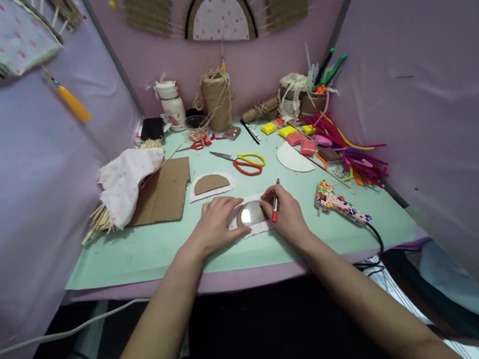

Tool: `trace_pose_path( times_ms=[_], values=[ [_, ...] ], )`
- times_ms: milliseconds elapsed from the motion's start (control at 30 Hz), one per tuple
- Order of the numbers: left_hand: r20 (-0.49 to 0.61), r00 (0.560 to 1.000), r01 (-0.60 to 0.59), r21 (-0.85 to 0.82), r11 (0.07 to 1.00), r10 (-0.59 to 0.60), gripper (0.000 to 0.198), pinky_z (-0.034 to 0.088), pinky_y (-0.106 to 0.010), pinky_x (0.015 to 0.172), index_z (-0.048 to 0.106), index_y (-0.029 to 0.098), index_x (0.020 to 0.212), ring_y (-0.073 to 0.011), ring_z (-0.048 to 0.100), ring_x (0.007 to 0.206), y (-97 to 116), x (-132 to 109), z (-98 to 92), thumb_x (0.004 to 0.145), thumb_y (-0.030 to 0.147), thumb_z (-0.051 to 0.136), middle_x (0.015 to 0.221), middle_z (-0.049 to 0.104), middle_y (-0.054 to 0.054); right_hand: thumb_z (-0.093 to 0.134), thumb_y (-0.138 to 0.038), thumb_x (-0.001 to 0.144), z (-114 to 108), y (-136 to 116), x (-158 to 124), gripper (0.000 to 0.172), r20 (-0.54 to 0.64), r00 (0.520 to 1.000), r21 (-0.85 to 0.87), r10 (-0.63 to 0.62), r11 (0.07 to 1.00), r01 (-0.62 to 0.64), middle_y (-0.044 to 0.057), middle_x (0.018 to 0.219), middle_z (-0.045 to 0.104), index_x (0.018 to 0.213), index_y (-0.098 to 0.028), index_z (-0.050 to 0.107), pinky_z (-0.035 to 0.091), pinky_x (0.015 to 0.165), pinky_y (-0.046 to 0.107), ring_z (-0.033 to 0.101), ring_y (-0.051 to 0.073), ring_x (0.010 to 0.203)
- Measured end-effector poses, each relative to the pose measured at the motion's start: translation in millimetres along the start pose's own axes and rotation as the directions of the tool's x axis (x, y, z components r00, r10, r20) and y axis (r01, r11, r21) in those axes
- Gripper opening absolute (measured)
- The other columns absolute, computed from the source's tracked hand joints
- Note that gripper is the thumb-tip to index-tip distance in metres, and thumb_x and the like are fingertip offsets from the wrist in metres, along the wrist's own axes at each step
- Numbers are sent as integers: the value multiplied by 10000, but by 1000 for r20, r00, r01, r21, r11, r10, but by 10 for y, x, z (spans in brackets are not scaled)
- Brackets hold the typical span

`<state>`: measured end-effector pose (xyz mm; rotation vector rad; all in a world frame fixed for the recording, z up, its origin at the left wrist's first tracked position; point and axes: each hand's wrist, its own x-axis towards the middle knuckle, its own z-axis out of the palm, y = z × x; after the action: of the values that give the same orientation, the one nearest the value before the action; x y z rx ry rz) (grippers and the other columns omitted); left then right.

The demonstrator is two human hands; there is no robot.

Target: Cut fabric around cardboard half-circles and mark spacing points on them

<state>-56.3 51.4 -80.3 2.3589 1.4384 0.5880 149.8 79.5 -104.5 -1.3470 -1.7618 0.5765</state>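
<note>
I've got both forearms reaching in from the near edge of the table [144, 269], angled toward each other, wrists low. My left hand [217, 225] is palm-down, thumb and fingers spread apart around the left end of a shiny round-edged piece [252, 213], which sits on cardboard [239, 217] over white fabric [260, 228], right between my hands. My right hand [287, 214] is curled at the other end, clamped on a red pen [275, 208] slanting up through the fingers. Can't tell if those right fingertips actually pinch the shiny piece too.
</note>
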Motion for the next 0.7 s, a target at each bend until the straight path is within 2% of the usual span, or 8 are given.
trace_pose_path(
  times_ms=[100, 167, 267, 333, 533, 700],
  values=[
    [3, 1000, -2, 16, 1000, 2, 587, 336, -494, 1024, 530, 216, 1298, -318, 468, 1251, -13, -5, 4, 800, 488, 679, 1312, 574, -113, 564, -275, 828, -70, 20, -15, 131, 35, 999, -11, -2, 1000, 2, 52, 924, 675, 946, -221, 556, 464, 812, 382, 616, 232, 857],
    [-3, 1000, -5, 12, 1000, 5, 567, 334, -483, 1024, 536, 218, 1293, -310, 472, 1246, -22, -11, 4, 812, 485, 670, 1310, 577, -112, 585, -282, 834, -170, 37, -22, 187, 112, 994, 39, -15, 999, 11, 54, 997, 687, 1011, -229, 559, 476, 827, 381, 635, 228, 891],
    [-7, 1000, -12, 1, 1000, 12, 534, 335, -468, 1023, 550, 218, 1281, -298, 480, 1240, -28, -17, 0, 830, 483, 655, 1303, 582, -106, 665, -260, 796, -338, 76, -32, 310, 333, 937, 114, -106, 991, 71, 57, 1244, 649, 1083, -260, 550, 476, 901, 386, 637, 226, 1028],
    [-7, 1000, -11, -6, 1000, 11, 536, 335, -469, 1025, 554, 218, 1285, -298, 478, 1241, -30, -17, -4, 839, 501, 641, 1306, 579, -107, 695, -227, 770, -406, 104, -34, 333, 413, 900, 119, -137, 988, 96, 55, 1340, 603, 1069, -270, 555, 468, 933, 396, 623, 227, 1087],
    [4, 999, -32, 2, 999, 32, 652, 336, -490, 1032, 593, 227, 1272, -317, 467, 1230, -27, -18, -2, 755, 613, 690, 1292, 580, -103, 688, -207, 786, -350, 135, -2, 272, 380, 908, 69, -177, 984, 163, 75, 1227, 650, 1030, -248, 575, 460, 938, 410, 593, 238, 1111],
    [-12, 1000, -14, 18, 1000, 15, 528, 355, -482, 1022, 620, 233, 1234, -305, 474, 1219, -10, -25, 3, 785, 499, 698, 1269, 589, -90, 694, -207, 779, -329, 133, 5, 300, 375, 912, 92, -168, 985, 144, 66, 1217, 653, 1051, -253, 577, 466, 931, 406, 601, 235, 1092]
  ],
)
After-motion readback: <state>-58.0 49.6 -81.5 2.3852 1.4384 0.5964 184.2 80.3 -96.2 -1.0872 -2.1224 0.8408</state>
